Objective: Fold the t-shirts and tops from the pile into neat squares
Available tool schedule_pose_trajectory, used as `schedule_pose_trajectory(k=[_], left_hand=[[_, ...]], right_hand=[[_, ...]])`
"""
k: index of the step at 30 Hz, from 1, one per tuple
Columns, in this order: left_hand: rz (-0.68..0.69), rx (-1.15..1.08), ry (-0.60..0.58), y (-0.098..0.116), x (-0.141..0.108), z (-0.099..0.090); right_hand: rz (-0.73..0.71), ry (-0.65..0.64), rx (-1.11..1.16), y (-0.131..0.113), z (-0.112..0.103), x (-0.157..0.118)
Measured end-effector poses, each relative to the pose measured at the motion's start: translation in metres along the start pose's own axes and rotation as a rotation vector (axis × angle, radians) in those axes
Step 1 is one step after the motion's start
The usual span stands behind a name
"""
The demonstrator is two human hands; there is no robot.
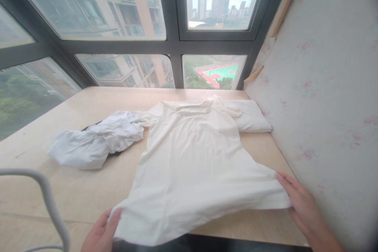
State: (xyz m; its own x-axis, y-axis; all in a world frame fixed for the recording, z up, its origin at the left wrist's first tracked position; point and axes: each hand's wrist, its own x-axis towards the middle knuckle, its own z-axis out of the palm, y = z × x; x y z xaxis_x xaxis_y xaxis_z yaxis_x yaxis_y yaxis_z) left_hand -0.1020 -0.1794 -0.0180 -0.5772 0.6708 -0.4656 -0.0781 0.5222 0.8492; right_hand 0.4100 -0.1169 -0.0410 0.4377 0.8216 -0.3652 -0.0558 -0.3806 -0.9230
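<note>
A white T-shirt (pixel 189 165) lies spread on the window ledge, its collar toward the window and its hem toward me. Small dark lettering shows below the neckline. My left hand (pixel 102 230) is closed on the hem's left corner, thumb on top. At the right corner of the hem, my right hand (pixel 299 201) grips the cloth between thumb and fingers. Between the two hands the hem is stretched wide, with loose wrinkles across the body. The shirt's right sleeve overlaps a folded white cloth (pixel 254 116).
Left of the shirt sits a crumpled pile of white clothing (pixel 100 139) with something dark beneath. A curved white tube (pixel 50 201) stands at the near left. The wooden ledge (pixel 32 145) meets dark-framed windows (pixel 174 47) at the back and a floral-papered wall (pixel 330 98) on the right.
</note>
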Motion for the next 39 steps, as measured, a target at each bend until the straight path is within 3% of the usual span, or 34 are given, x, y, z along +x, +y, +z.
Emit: schedule_pose_trajectory(k=[4, 9, 11, 14, 16, 18, 21, 23, 27, 31, 39], left_hand=[[0.061, 0.004, 0.064, 0.025, 0.011, 0.015], [0.194, 0.022, -0.088, 0.032, 0.006, 0.032], [0.241, 0.03, -0.104, 0.03, 0.0, 0.036], [0.285, 0.015, -0.136, 0.021, -0.006, 0.039], [0.306, 0.002, -0.169, 0.014, -0.008, 0.04], [0.318, 0.02, -0.187, 0.006, -0.008, 0.04], [0.311, 0.097, -0.132, -0.002, -0.005, 0.039], [0.308, 0.124, -0.062, -0.005, -0.003, 0.037], [0.338, 0.063, 0.001, -0.004, -0.002, 0.038], [0.375, -0.021, -0.03, -0.001, -0.006, 0.042], [0.354, -0.116, 0.032, -0.01, -0.003, 0.045]], right_hand=[[0.025, -0.05, 0.003, -0.003, -0.004, 0.0], [-0.072, -0.129, -0.191, 0.011, -0.013, -0.004], [-0.234, -0.102, -0.335, 0.02, -0.019, -0.006], [-0.594, -0.005, -0.532, 0.029, -0.031, -0.014], [-0.773, -0.054, -0.618, 0.031, -0.037, -0.021], [-0.86, -0.19, -0.71, 0.03, -0.04, -0.029], [-0.89, -0.366, -0.885, 0.029, -0.042, -0.036], [-0.906, -0.4, -0.954, 0.031, -0.043, -0.035], [-0.982, -0.373, -0.936, 0.04, -0.047, -0.021], [-1.051, -0.275, -0.86, 0.048, -0.048, -0.01], [-0.942, -0.356, -0.956, 0.045, -0.05, -0.011]])
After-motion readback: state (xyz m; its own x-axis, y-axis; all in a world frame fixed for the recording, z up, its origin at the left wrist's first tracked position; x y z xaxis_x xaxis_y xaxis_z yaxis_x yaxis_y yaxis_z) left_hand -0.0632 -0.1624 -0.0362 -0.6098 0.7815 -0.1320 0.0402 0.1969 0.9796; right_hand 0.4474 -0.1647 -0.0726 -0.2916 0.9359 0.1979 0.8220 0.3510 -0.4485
